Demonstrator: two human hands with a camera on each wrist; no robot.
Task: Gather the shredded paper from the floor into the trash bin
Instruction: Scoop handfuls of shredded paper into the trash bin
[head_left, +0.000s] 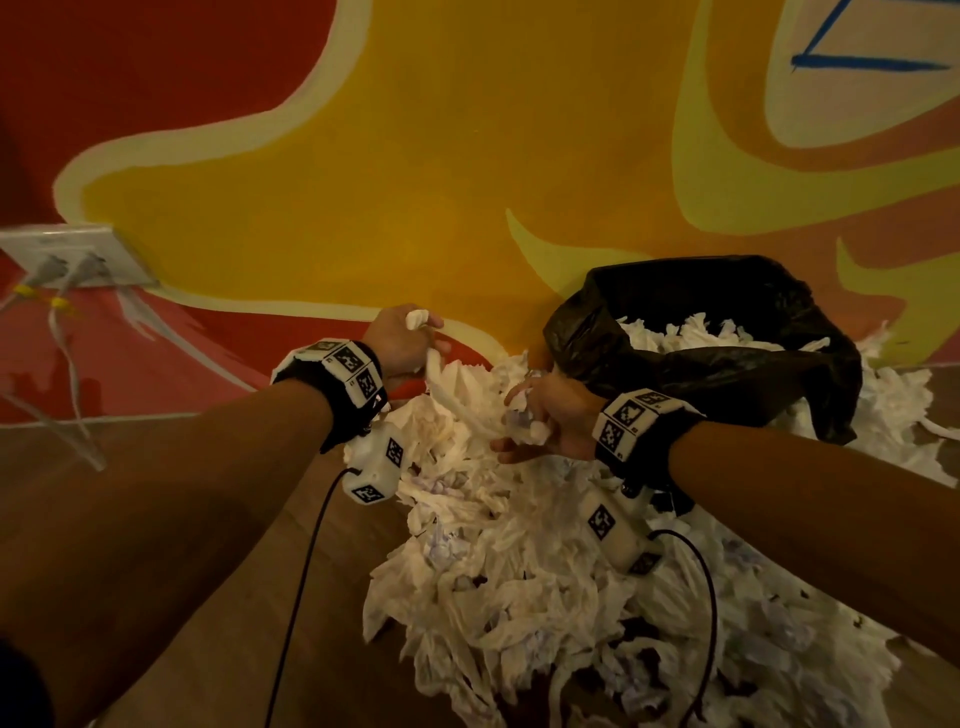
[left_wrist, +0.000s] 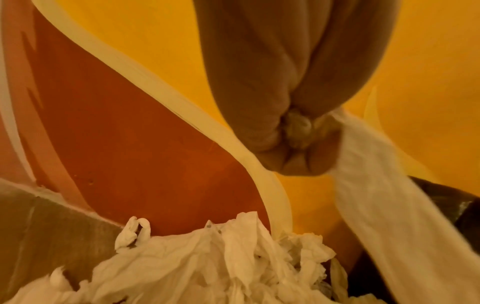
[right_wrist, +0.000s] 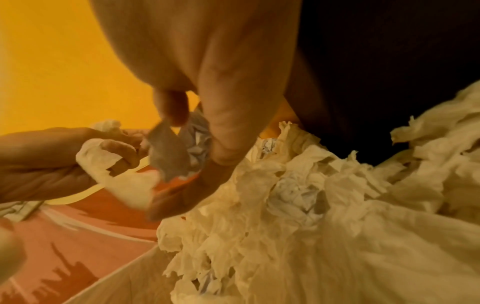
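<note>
The black liner (head_left: 727, 364) hides the trash bin's own walls, and the right wrist view shows it only as a dark mass. The shredded paper (head_left: 545, 597) covers the floor beneath and runs off the head view's lower edge. The left hand (left_wrist: 293, 144) closes over its strip's end. Motion blurs the paper in the right hand (right_wrist: 179, 152). Wall-plate plugs (head_left: 62, 265) are too soft to identify.

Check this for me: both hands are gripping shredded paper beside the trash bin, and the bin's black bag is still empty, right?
Not quite. In the head view the black bag already holds shredded paper. The rest stands: the left hand and right hand both grip paper beside the trash bin.
</note>
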